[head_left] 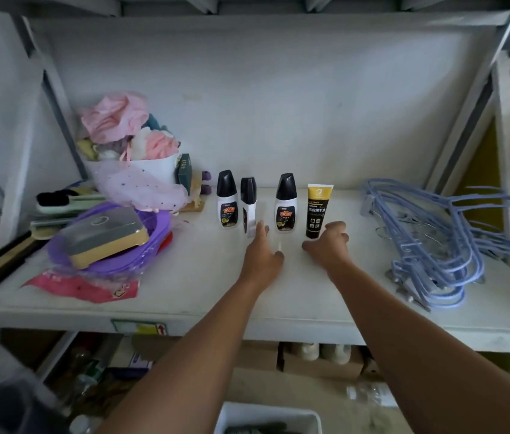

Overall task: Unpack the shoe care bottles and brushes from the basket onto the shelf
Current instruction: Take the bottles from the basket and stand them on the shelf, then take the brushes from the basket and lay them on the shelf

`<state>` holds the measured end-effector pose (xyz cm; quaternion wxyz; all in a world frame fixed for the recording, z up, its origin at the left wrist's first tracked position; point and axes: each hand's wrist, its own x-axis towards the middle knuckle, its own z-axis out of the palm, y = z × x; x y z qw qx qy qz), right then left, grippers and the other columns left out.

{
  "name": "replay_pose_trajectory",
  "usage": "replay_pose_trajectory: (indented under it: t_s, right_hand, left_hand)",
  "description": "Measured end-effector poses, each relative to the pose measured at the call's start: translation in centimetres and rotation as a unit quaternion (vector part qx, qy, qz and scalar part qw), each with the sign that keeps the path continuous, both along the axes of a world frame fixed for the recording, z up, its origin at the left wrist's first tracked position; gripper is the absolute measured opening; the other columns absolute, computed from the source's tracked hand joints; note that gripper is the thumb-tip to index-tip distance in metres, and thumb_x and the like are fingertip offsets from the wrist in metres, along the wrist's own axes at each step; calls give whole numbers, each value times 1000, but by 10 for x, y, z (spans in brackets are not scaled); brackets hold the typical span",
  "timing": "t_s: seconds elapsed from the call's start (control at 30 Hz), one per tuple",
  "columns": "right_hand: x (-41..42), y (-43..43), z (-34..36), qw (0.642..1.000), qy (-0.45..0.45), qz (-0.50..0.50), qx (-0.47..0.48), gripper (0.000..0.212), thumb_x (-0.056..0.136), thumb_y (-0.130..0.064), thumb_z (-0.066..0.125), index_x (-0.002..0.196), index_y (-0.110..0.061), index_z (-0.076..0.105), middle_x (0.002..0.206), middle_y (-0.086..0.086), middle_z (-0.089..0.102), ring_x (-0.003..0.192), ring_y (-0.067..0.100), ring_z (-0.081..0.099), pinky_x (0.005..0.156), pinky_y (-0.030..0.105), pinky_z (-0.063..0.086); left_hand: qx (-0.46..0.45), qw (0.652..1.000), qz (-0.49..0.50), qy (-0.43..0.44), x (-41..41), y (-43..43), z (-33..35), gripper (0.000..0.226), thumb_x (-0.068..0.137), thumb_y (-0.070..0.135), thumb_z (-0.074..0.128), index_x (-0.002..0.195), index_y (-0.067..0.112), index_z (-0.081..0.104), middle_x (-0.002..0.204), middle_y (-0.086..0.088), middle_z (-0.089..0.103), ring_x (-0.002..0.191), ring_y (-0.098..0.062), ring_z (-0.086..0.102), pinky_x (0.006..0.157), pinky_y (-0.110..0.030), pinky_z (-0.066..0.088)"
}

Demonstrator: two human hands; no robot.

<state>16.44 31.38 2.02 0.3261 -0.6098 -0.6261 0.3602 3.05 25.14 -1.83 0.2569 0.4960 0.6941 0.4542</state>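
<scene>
Three white shoe care bottles with black caps stand in a row on the white shelf point(185, 296): one at the left point(226, 200), a narrower one point(248, 203) and a third point(285, 203). A black and yellow tube point(318, 211) stands upright at the row's right end. My left hand point(263, 250) lies just in front of the bottles, fingers apart, holding nothing. My right hand point(329, 242) rests in front of the tube with fingers loosely curled and nothing in them. The white basket point(231, 415) shows at the bottom edge, with something dark inside.
At the left lie a green brush point(66, 200), a purple bowl with a grey-lidded box point(106, 236), pink packaging and a tub of pink cloths point(134, 142). A stack of blue hangers point(435, 239) fills the right end. Bottles and boxes sit on the lower shelf.
</scene>
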Motion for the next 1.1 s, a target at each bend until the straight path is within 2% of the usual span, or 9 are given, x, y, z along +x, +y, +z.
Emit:
replay_pose_trajectory:
  t_s: [0.17,0.37,0.53,0.63,0.7,0.8,0.87,0.97,1.1]
  right_hand:
    - [4,-70,3,997,-5,67,37,61,81,-7,69,132,-9,34,133,17,39,96,26,46,88,34,46]
    - [10,-164,-18,982,-15,159,102,49,84,-5,57,126,-20,38,127,6,44,97,18,57,78,27,47]
    - [23,-201,-36,960,-74,194,187,42,85,-6,55,124,-19,44,124,2,48,104,16,59,80,34,54]
    - [33,-213,-44,930,-143,217,259,40,85,-5,54,123,-18,49,119,2,52,95,17,59,70,35,55]
    - [36,-218,-53,907,-192,254,274,41,82,-5,52,120,-18,52,115,2,55,92,20,59,66,39,55]
    - [38,-219,-78,896,-246,309,202,40,81,-10,50,119,-23,55,116,0,59,95,22,63,73,42,56]
    - [40,-218,-98,891,-285,324,142,39,82,-11,48,116,-26,58,114,-2,62,97,22,65,76,39,57]
    - [44,-217,-132,879,-340,329,56,38,83,-11,48,114,-30,58,109,-2,65,94,22,65,75,34,55]
    - [46,-217,-189,850,-391,351,-18,37,84,-14,53,117,-27,57,116,5,65,101,24,63,76,32,51]
  left_hand:
    - [7,1000,-24,-16,-1,-61,2,55,95,-4,54,147,12,48,149,-5,53,138,-19,50,108,-21,37]
    - [42,997,-56,21,-4,-139,-2,41,93,-4,57,128,15,66,125,3,69,118,-8,63,108,-29,48]
    - [134,974,-32,177,-4,-230,-39,25,99,13,53,117,19,69,118,8,66,111,-5,60,95,-24,50]
    - [79,977,-33,197,-14,-260,-78,14,100,22,51,106,26,63,99,9,63,89,-9,62,78,-35,54]
    - [9,983,-71,168,-18,-263,-101,22,96,24,51,115,31,59,108,7,62,96,-14,64,84,-42,56]
    - [-118,975,-135,132,-27,-255,-142,40,93,30,58,128,47,50,136,3,55,124,-17,57,103,-43,50]
    - [-183,956,-165,162,-33,-252,-165,52,90,43,57,133,61,33,149,-1,47,131,-23,54,105,-46,48]
    - [-242,923,-193,229,-33,-259,-175,63,94,30,64,150,26,35,148,-2,49,125,-24,59,102,-44,49]
    - [-223,928,-186,235,-23,-264,-176,41,94,21,60,134,25,53,123,5,64,101,-18,65,88,-37,55]
